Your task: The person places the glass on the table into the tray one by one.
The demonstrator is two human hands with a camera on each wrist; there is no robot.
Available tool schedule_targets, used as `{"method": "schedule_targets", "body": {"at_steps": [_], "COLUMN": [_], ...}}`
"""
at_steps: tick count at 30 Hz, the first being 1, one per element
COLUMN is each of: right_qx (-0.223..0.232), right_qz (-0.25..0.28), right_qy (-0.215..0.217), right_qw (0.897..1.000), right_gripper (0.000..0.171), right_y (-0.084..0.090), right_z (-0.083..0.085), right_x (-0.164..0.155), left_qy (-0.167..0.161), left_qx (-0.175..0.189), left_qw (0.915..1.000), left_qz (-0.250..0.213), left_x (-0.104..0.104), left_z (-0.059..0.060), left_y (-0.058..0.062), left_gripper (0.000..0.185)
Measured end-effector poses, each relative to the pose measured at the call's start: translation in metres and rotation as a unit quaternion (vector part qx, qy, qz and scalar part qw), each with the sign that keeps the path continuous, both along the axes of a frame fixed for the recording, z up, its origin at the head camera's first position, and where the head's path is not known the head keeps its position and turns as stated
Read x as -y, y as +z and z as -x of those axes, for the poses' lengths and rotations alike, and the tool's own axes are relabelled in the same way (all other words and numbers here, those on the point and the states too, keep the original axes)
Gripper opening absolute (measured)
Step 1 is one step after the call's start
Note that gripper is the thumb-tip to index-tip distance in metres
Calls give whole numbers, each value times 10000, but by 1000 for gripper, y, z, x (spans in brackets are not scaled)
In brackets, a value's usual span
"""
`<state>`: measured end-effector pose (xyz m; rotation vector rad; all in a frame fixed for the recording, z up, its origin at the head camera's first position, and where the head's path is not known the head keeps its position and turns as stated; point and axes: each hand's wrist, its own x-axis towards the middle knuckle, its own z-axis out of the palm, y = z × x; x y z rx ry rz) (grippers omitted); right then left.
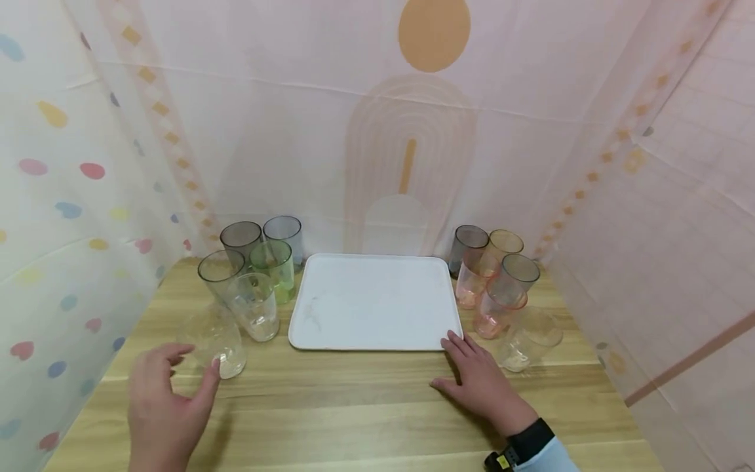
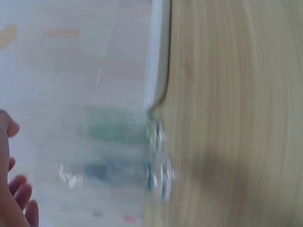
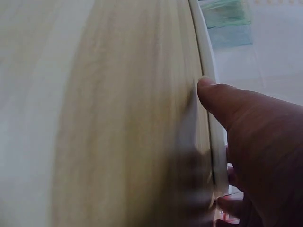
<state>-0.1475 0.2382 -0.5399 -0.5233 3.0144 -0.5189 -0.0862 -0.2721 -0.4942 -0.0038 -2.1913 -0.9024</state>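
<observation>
Near the left front of the table, my left hand [image 1: 168, 400] is held beside a clear glass [image 1: 231, 357], thumb and fingers spread in a curve. In the left wrist view its fingers [image 2: 21, 193] show apart from the blurred glasses. My right hand [image 1: 480, 383] lies at the front right corner of a white tray [image 1: 377, 301], its extended fingertips touching the rim. The right wrist view shows the thumb [image 3: 220, 97] along the tray's edge [image 3: 218, 142]. Another clear glass [image 1: 519, 357] stands just right of that hand.
Left of the tray stand several tumblers, among them a green glass [image 1: 283, 282], a blue-grey one [image 1: 289, 239] and another clear one [image 1: 259, 318]. On the right are pink glasses [image 1: 468, 292], an amber one [image 1: 507, 244] and grey ones [image 1: 468, 246]. Patterned curtains [image 1: 283, 131] surround the wooden table [image 1: 336, 419].
</observation>
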Motion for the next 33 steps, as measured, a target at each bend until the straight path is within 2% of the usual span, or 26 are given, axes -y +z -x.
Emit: {"method": "schedule_targets", "body": {"at_steps": [2, 4, 6, 8, 11, 13, 15, 20, 27, 33], "right_qx": [60, 62, 58, 25, 23, 16, 21, -96, 7, 103], "right_qz": [11, 1, -26, -21, -38, -30, -55, 9, 8, 12], "right_qy": [-23, -35, -19, 12, 43, 51, 43, 62, 2, -27], "right_qw": [10000, 10000, 10000, 10000, 10000, 10000, 10000, 9999, 10000, 9999], "right_gripper": [86, 86, 85, 85, 86, 86, 86, 85, 87, 87], "right_y": [2, 3, 3, 3, 3, 2, 2, 1, 0, 0], "right_z": [0, 0, 1, 0, 0, -1, -2, -2, -1, 1], "right_x": [0, 0, 0, 0, 1, 1, 1, 2, 1, 1], "left_qy": [258, 318, 263, 89, -191, -318, -378, -319, -447, -695], "left_qx": [378, 1082, 1822, 2356, 2743, 2860, 2867, 2671, 2606, 2615], "left_qw": [9988, 9920, 9760, 9563, 9330, 9262, 9294, 9482, 9498, 9491], "left_qz": [-197, -576, -1166, -1730, -2322, -2436, -2292, -1692, -1670, -1613], "left_x": [7, 13, 17, 22, 29, 32, 34, 33, 25, 3], "left_z": [5, 10, 16, 23, 33, 37, 40, 42, 35, 25], "left_y": [-1, -3, -6, -12, -21, -26, -30, -35, -34, -29], "left_gripper": [72, 95, 112, 122, 128, 123, 114, 94, 90, 83]}}
